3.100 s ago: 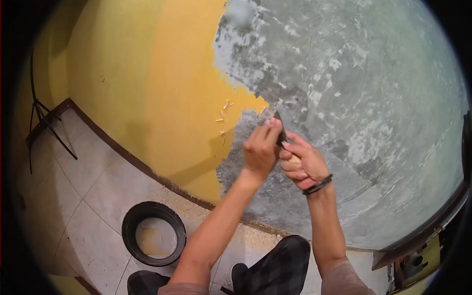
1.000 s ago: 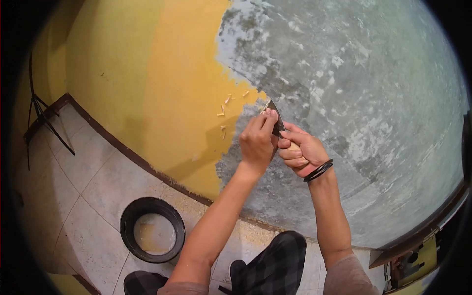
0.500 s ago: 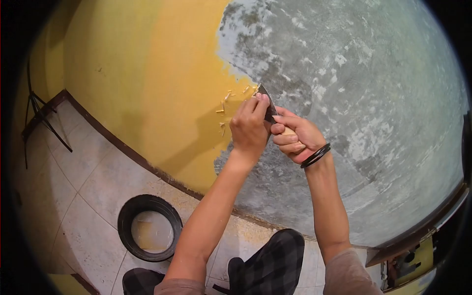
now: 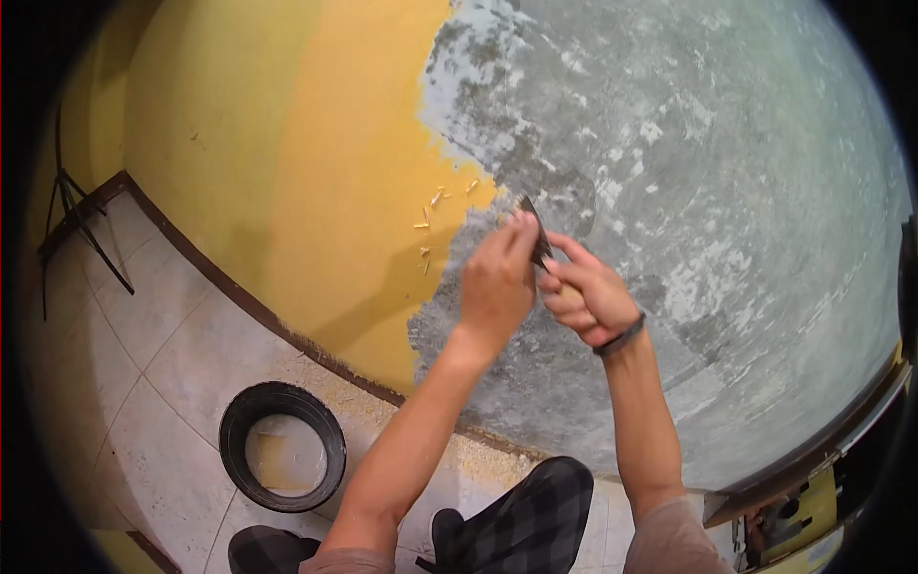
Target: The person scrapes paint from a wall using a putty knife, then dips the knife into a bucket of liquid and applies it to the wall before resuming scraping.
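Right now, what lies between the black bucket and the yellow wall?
In the head view, a strip of tiled floor scattered with pale crumbs, then the brown baseboard, lie between the bucket and the yellow wall.

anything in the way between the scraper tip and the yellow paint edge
Nothing visible: only bare grey wall separates the scraper's tip from the yellow paint. The left hand's fingers sit just below that tip; paint curls lie farther left.

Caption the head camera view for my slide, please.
Left grip and right grip hold a dark flat-bladed scraper near where smooth yellow paint meets mottled grey wall.
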Motion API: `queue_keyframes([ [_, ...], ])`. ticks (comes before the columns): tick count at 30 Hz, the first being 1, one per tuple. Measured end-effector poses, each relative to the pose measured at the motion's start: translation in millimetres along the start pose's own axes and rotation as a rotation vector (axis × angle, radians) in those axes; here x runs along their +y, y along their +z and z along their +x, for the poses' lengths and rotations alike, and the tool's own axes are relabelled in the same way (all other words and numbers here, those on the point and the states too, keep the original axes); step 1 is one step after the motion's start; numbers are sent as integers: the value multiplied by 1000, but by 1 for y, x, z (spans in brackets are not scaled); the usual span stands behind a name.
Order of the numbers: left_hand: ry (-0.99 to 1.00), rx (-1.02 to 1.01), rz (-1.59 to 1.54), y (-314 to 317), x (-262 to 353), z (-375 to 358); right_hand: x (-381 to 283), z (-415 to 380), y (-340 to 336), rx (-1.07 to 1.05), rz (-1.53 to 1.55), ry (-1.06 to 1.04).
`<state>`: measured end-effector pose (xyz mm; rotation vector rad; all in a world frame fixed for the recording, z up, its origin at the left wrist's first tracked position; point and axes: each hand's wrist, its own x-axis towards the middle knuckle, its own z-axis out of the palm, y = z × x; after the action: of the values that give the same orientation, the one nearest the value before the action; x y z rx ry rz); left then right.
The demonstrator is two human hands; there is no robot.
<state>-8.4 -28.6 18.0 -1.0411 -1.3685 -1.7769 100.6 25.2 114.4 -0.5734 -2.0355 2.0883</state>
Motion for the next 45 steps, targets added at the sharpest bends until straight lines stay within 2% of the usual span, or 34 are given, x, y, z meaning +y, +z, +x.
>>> queue_keyframes([
  [1,-28,-25,-60,-6,11,-2,-1,-11,1,-13,-6,-6],
  [3,-47,-58,-110,-9,26,-13,-4,-34,6,212,-527,-115],
  [4,-48,94,-103,-7,33,-19,-3,-38,7,207,-520,-121],
  [5,-49,247,-99,-7,37,-22,-1,-40,9,250,-975,-477],
  [6,-45,245,-95,-7,38,-24,1,-43,13,287,-1421,-842],
  [7,0,273,22,-7,39,-28,2,-48,24,373,-1734,-830],
  [8,43,302,136,-7,40,-31,7,-44,30,374,-1732,-826],
  [10,5,249,168,-3,34,-35,13,-29,34,499,-2187,-807],
  [11,13,227,193,0,25,-38,17,-19,28,439,-2222,-769],
  [14,23,184,221,2,11,-35,29,-4,22,467,-2355,-680],
  [17,30,133,168,10,-4,-30,30,-2,27,437,-2325,-567],
  [20,58,184,120,17,-13,-25,32,1,27,387,-2357,-564],
  [23,35,175,163,23,-15,-24,30,-1,27,437,-2333,-631],
  [27,67,180,260,25,-13,-16,20,-8,32,403,-2307,-632],
  [29,69,177,266,28,-15,-17,19,-1,28,376,-2303,-429],
  [36,30,218,224,22,-15,1,17,10,43,378,-2313,-370],
  [40,-10,159,243,12,-17,5,3,10,59,291,-2287,-469],
  [43,-59,250,143,16,-15,5,4,10,60,262,-2300,-431],
  [45,-39,238,187,11,-24,9,11,19,56,329,-2285,-458],
])
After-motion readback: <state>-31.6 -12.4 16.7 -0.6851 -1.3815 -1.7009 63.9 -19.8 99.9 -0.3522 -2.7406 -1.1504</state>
